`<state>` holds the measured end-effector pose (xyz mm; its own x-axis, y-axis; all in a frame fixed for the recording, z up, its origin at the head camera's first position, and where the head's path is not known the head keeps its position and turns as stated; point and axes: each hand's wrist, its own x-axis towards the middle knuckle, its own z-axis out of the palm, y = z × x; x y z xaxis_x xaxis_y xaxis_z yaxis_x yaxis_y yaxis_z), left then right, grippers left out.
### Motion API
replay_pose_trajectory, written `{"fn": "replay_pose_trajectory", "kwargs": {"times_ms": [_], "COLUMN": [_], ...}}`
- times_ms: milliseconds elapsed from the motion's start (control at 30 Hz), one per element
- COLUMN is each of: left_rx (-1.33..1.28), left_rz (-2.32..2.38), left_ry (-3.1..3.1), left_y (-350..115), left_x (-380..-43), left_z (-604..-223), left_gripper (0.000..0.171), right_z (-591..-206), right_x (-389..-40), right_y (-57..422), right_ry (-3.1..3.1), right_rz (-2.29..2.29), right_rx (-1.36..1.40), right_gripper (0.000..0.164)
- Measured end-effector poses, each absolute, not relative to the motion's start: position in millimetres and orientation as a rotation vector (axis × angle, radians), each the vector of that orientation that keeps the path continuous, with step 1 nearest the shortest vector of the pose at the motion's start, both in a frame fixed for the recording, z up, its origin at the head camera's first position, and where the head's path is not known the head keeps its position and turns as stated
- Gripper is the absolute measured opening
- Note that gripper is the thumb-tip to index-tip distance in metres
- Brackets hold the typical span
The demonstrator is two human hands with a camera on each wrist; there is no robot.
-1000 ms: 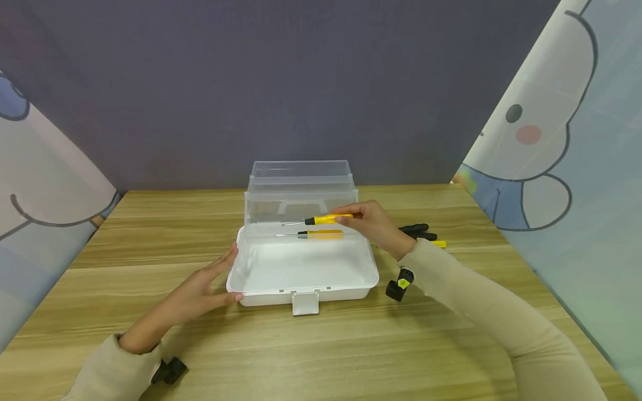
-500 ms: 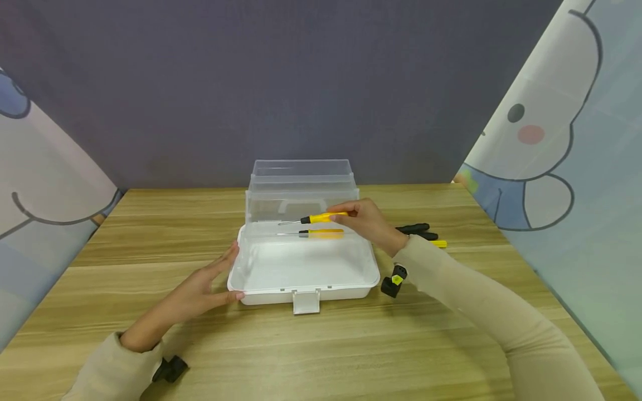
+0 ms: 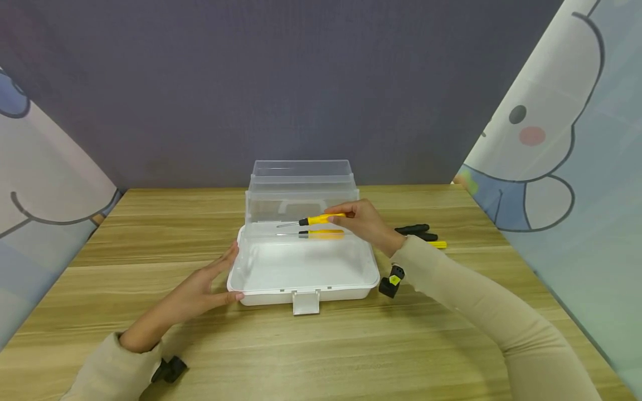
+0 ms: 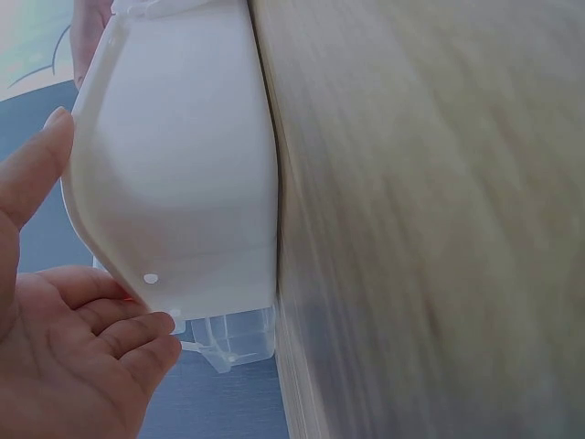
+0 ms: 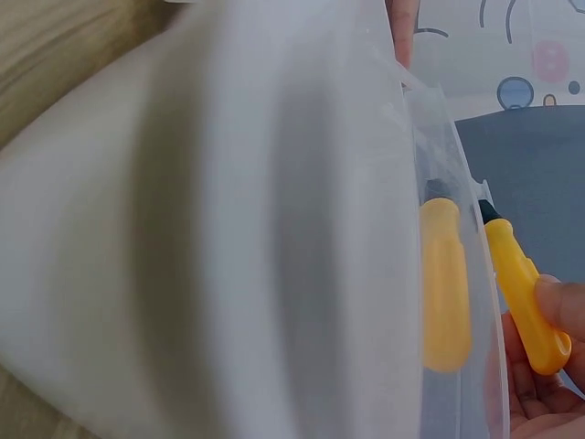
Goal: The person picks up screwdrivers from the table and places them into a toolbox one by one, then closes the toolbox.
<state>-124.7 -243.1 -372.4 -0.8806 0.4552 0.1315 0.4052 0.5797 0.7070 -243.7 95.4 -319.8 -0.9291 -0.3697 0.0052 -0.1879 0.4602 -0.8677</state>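
A wood-grained table (image 3: 281,362) spreads across the lower frame, and behind it a dark purplish-grey wall (image 3: 301,83) takes up most of the top. At right I see a pale panel (image 3: 612,195) printed with a white cartoon figure (image 3: 557,83), grey-eyed and pink-cheeked; a second panel (image 3: 40,167) at far left bears dark outlines and a blue patch (image 3: 12,99).

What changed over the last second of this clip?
The right hand has moved slightly left, carrying the yellow screwdriver it already held. Nothing was newly grasped or released. The left hand stays against the left end of the white box, and the other yellow screwdriver, seen through clear plastic, stays put.
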Motion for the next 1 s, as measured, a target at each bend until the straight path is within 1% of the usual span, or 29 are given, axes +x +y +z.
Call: {"fn": "replay_pose_trajectory", "kwargs": {"times_ms": [433, 1000], "left_rx": [0.757, 0.748], "left_rz": [1.206, 1.199], "left_ry": [2.740, 2.751], "left_y": [-243.2, -241.9], "left_x": [-123.9, -123.3], "left_z": [-371.1, -371.3], "left_gripper": [0.089, 0.089], "right_z": [-319.6, -321.2], "right_x": [-243.9, -243.3], "right_y": [94.0, 93.6], "right_ry": [2.532, 2.550], "right_rz": [-1.443, -1.433], "right_rx": [-0.512, -0.531], "right_gripper": [0.029, 0.025]}}
